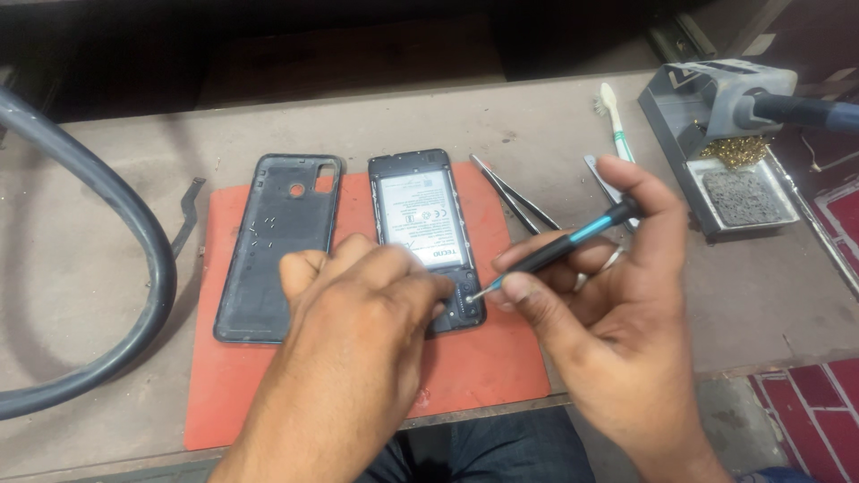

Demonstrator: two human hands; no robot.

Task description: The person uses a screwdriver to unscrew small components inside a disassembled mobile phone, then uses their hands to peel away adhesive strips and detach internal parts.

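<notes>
My left hand (367, 295) is curled down on the opened phone (429, 241) at twelve o'clock on the orange mat (483, 358), steadying it; my right hand (599, 295) pinches the screwdriver (559, 250), tip on its lower board.

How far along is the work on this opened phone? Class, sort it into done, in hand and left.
Done: the back cover is off, lying on the red mat. In hand: the right hand sets a screwdriver at the phone bottom; the left hand steadies it. Left: battery remains seated.
</notes>
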